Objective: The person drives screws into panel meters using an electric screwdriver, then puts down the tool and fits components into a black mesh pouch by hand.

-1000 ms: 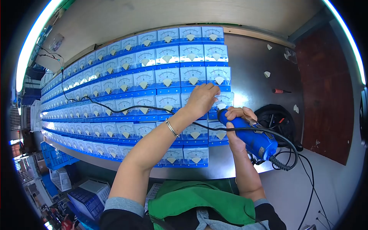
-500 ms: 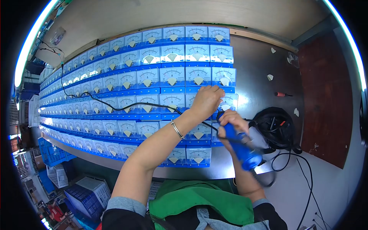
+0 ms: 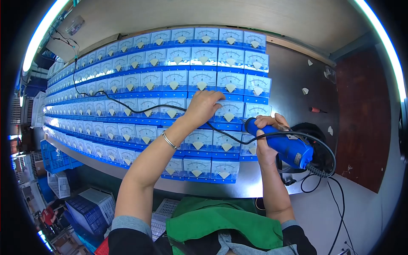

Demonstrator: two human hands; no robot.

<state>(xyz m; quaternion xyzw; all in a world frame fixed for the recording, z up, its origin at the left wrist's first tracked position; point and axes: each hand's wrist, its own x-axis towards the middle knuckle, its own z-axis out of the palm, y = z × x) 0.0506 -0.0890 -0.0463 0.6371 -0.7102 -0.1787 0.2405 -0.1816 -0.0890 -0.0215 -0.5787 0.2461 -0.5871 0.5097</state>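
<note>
My right hand (image 3: 270, 129) is wrapped around a blue electric screwdriver (image 3: 282, 146), its front end pointing left over the meters and its corded end toward the lower right. My left hand (image 3: 204, 106) sits over the fourth row from the back, fingers bent and close together; what may be between the fingertips is hidden. Just right of it is a panel meter (image 3: 229, 112) with a clear cover, a dial marked A, a cream fan-shaped piece and a blue base. Another meter (image 3: 256, 111) stands near the screwdriver's front end.
Long rows of similar meters (image 3: 175, 80) cover the table. A black cable (image 3: 140, 111) runs across them and under my left forearm. To the right lie a small red-handled tool (image 3: 316, 110), cream scraps (image 3: 305, 91) and a black bundle (image 3: 312, 129). Blue crates (image 3: 87, 214) stand lower left.
My left hand has moved left, away from the right-hand end of the row. The screwdriver has swung to a flatter angle, its corded end further right and higher. The view has shifted slightly.
</note>
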